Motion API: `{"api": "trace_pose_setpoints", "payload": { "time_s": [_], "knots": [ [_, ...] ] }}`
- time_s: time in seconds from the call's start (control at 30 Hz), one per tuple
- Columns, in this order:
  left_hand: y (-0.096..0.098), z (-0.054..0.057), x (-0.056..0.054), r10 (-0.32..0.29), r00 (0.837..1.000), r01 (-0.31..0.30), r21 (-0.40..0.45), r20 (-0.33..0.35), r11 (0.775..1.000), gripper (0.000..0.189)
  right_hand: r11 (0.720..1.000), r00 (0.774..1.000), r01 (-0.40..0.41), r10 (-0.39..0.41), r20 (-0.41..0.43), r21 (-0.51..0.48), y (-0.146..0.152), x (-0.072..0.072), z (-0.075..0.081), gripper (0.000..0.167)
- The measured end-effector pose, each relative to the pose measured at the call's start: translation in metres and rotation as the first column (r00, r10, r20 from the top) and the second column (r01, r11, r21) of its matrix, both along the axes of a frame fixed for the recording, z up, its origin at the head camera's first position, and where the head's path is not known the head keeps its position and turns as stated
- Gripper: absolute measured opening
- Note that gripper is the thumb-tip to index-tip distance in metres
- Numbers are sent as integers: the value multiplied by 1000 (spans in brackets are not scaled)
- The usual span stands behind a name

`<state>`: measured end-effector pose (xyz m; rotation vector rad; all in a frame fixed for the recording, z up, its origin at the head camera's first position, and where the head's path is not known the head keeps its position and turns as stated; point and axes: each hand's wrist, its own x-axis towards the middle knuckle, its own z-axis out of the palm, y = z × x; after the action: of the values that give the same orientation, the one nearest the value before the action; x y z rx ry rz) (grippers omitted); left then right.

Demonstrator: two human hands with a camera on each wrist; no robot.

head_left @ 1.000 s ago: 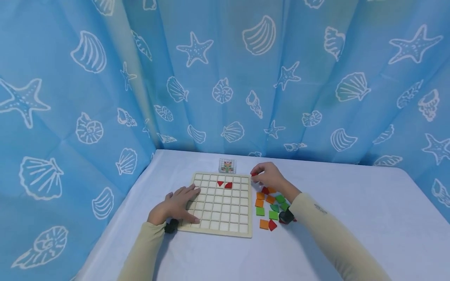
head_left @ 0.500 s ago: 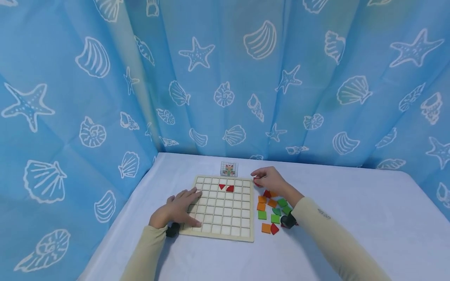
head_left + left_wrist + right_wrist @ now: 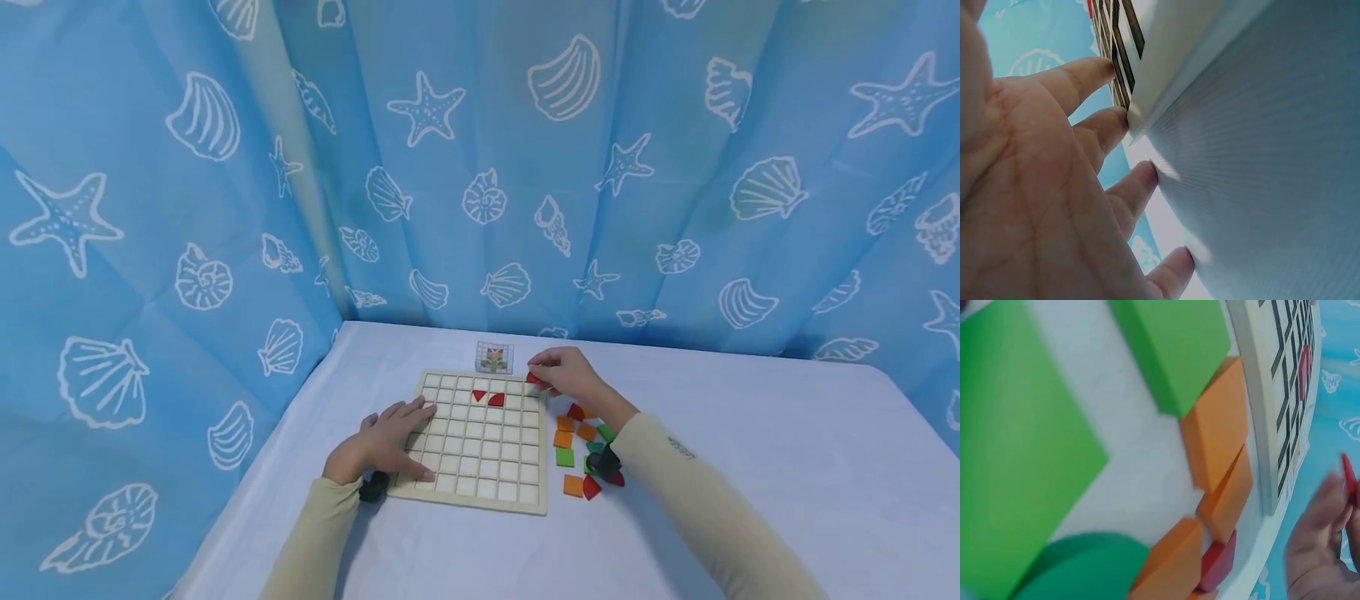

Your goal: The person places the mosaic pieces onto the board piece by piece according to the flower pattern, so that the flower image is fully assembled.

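A cream grid board (image 3: 480,504) lies on the white table with two red pieces, a triangle (image 3: 478,395) and a rounded piece (image 3: 497,400), in its upper cells. My left hand (image 3: 386,442) spreads its fingers over the board's left edge; in the left wrist view, two fingertips (image 3: 1119,115) touch the board's edge and two others reach the cloth. Above the board's top right corner, my right hand (image 3: 573,375) pinches a red piece (image 3: 533,378) between thumb and fingers. The right wrist view shows this red piece (image 3: 1349,475) edge-on, its full shape hidden.
Right of the board lie several loose pieces: orange squares (image 3: 573,486), green squares (image 3: 565,457) and red rounded ones (image 3: 591,487), partly under the right wrist. A small pattern card (image 3: 494,358) stands behind the board. A blue shell-print curtain (image 3: 465,167) hangs behind the table.
My right hand, gripping the red piece, has moved left from beside the board to over its top right corner. The left hand stays on the board's left edge. The head view has shifted slightly.
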<state>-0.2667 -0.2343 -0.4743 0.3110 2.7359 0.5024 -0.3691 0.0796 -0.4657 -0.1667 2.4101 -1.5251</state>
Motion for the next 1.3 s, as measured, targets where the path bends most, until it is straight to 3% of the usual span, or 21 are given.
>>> {"api": "trace_pose_setpoints", "payload": {
  "time_s": [0.13, 0.4, 0.63, 0.9, 1.1, 1.3],
  "knots": [
    [0, 3, -2, -8, 1000, 8, -6, -12, 1000, 107, 995, 998, 20, -14, 61, -95, -8, -3, 3, 32],
    [1, -1, 1, 1, 1000, -1, 10, 6, 1000, 107, 999, 1000, 7, -7, -10, 47, -15, -3, 1, 29],
    [1, -1, 2, 10, 1000, -10, 26, -10, 1000, 106, 999, 1000, -10, 9, -12, -34, -17, -2, -5, 29],
    [-1, 1, 1, -5, 999, 6, 21, -34, 1000, 106, 997, 993, -28, 36, -108, 77, -17, 0, -5, 25],
    [-1, 3, 0, -5, 1000, 5, 5, -17, 1000, 107, 993, 994, -45, 55, -96, 106, -18, 0, -3, 23],
    [0, 1, 2, 3, 1000, -3, 4, -9, 1000, 107, 995, 995, -21, 30, -93, 97, -21, -2, -9, 30]
  ]
}}
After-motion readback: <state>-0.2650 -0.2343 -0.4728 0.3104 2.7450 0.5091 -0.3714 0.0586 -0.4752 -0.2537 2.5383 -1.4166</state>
